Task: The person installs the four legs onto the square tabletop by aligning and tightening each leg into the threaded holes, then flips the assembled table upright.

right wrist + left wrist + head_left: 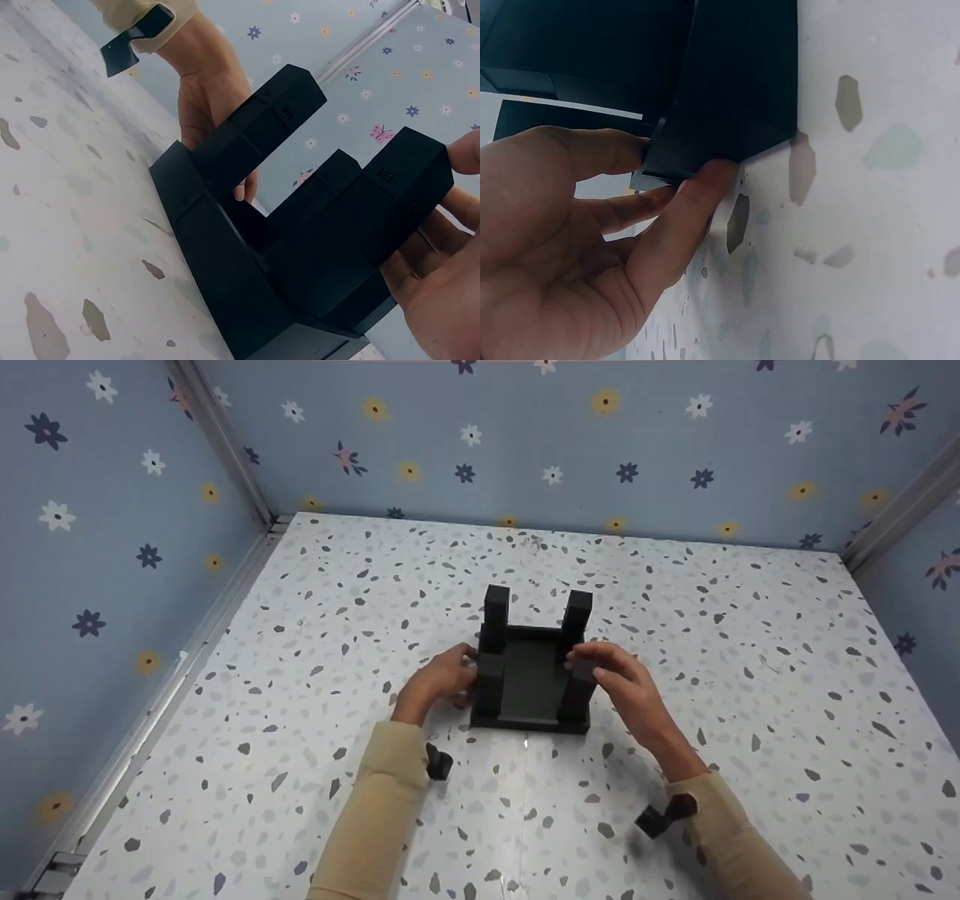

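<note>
A black piece like a small upturned table rests on the speckled tabletop, its shallow rimmed panel flat and several square legs pointing up. At its left side my left hand holds the edge; in the left wrist view, fingers press the black rim's lower corner. My right hand grips the near right leg close to its top. The right wrist view shows thumb and fingers on either side of that leg, which bears small raised marks. The left hand appears there too, behind another leg.
White speckled tabletop extends around the black piece on all sides. Blue flowered panels stand at the back, left and right, with metal rails at the corners. Small black devices are strapped to both sleeves.
</note>
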`<state>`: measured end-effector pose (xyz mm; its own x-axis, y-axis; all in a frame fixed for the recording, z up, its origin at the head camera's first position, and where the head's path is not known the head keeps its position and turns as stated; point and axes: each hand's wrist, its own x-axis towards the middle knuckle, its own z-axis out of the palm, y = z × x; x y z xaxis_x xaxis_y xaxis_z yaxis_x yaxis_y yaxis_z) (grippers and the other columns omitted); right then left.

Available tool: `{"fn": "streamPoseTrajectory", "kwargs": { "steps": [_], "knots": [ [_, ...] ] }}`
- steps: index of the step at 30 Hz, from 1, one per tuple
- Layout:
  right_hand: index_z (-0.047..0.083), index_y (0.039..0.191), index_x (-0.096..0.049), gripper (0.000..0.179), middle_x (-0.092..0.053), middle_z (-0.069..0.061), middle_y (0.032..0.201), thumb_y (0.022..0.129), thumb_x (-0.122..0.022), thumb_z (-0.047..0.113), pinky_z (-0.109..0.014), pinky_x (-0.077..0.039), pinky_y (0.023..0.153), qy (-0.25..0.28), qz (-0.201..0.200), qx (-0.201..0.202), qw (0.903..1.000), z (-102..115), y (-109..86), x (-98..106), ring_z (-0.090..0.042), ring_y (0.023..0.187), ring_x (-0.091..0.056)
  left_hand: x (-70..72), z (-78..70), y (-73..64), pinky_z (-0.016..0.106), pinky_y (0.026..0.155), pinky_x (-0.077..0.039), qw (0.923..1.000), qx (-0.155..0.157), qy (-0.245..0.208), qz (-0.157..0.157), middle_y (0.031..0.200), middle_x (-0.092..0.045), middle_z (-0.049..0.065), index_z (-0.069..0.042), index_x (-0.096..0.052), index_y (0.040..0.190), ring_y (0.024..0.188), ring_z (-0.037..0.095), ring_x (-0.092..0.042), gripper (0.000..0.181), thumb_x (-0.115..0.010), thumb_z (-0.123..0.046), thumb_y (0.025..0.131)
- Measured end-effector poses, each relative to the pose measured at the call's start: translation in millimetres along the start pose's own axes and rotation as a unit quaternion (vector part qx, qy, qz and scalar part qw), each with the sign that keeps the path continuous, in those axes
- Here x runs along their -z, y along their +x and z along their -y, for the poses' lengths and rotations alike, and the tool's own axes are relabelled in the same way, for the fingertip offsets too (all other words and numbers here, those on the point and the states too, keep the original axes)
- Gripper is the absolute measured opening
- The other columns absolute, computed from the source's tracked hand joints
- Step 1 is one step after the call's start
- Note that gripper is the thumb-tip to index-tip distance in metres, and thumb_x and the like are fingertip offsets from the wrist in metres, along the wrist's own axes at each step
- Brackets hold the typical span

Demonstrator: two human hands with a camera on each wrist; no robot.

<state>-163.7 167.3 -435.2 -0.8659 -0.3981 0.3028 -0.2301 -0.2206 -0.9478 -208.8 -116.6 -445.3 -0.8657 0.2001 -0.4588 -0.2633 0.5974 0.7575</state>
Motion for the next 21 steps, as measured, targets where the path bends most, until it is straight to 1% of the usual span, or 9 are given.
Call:
{"fn": "streamPoseTrajectory", "kwargs": {
  "steps": [3,5,9,12,14,19,21],
  "knots": [
    [-0.011,0.13,-0.047,0.036,-0.059,-0.016,0.124,0.099,-0.043,0.005,-0.033,-0.04,0.106,0.013,0.019,-0.008,0.9997,0.1,0.6,0.3,-0.024,0.119,-0.056,0.3,0.4,0.1,0.028,0.062,-0.051,1.0,0.0,0.0,0.0,0.098,-0.063,0.012,-0.01,-0.046,0.133,0.083,0.02,-0.061,0.037,-0.048,-0.018,0.097],
    [-0.011,0.13,-0.048,0.036,-0.061,-0.015,0.121,0.099,-0.043,0.007,-0.033,-0.04,0.106,0.014,0.023,-0.011,0.9996,0.5,0.7,0.3,-0.024,0.117,-0.057,0.4,0.6,0.0,0.029,0.062,-0.052,1.0,-0.001,-0.002,0.001,0.097,-0.063,0.012,-0.009,-0.046,0.132,0.082,0.02,-0.061,0.037,-0.048,-0.017,0.097],
    [-0.012,0.127,-0.049,0.033,-0.062,-0.013,0.118,0.099,-0.042,0.003,-0.034,-0.041,0.105,0.024,0.028,-0.001,0.9993,0.5,0.4,0.7,-0.023,0.115,-0.058,0.5,0.4,-0.2,0.029,0.063,-0.051,1.0,-0.001,0.004,0.001,0.096,-0.064,0.012,-0.01,-0.045,0.134,0.08,0.019,-0.06,0.039,-0.048,-0.017,0.096],
    [-0.011,0.125,-0.05,0.031,-0.061,-0.012,0.117,0.097,-0.044,0.001,-0.033,-0.042,0.104,0.033,0.02,-0.002,0.9993,0.1,-0.2,0.4,-0.021,0.114,-0.058,0.6,-0.2,-0.6,0.029,0.066,-0.05,0.9999,-0.001,0.013,-0.001,0.096,-0.064,0.011,-0.011,-0.045,0.135,0.08,0.019,-0.06,0.041,-0.049,-0.018,0.095],
    [-0.011,0.124,-0.049,0.03,-0.06,-0.011,0.116,0.097,-0.045,0.0,-0.032,-0.042,0.104,0.028,0.013,-0.005,0.9995,0.5,-0.3,-0.1,-0.019,0.113,-0.058,0.8,-0.4,-0.8,0.029,0.067,-0.05,0.9999,0.001,0.015,-0.001,0.097,-0.065,0.011,-0.011,-0.045,0.136,0.081,0.019,-0.061,0.041,-0.049,-0.019,0.096],
    [-0.015,0.121,-0.046,0.029,-0.059,-0.007,0.113,0.095,-0.048,-0.002,-0.027,-0.044,0.099,-0.004,-0.012,-0.021,0.9997,2.5,-1.0,-1.7,-0.016,0.11,-0.057,1.0,-0.9,-1.5,0.03,0.067,-0.051,0.9999,0.006,0.012,0.001,0.098,-0.065,0.011,-0.012,-0.044,0.136,0.083,0.02,-0.062,0.041,-0.048,-0.019,0.096],
    [-0.014,0.12,-0.047,0.029,-0.059,-0.006,0.112,0.094,-0.05,-0.001,-0.026,-0.046,0.095,-0.019,-0.026,-0.032,0.9989,2.7,-1.1,-2.7,-0.015,0.108,-0.057,0.9,-1.2,-1.6,0.03,0.067,-0.051,0.9999,0.008,0.01,0.001,0.098,-0.065,0.011,-0.012,-0.044,0.136,0.083,0.02,-0.062,0.041,-0.048,-0.019,0.096]
  ]
}}
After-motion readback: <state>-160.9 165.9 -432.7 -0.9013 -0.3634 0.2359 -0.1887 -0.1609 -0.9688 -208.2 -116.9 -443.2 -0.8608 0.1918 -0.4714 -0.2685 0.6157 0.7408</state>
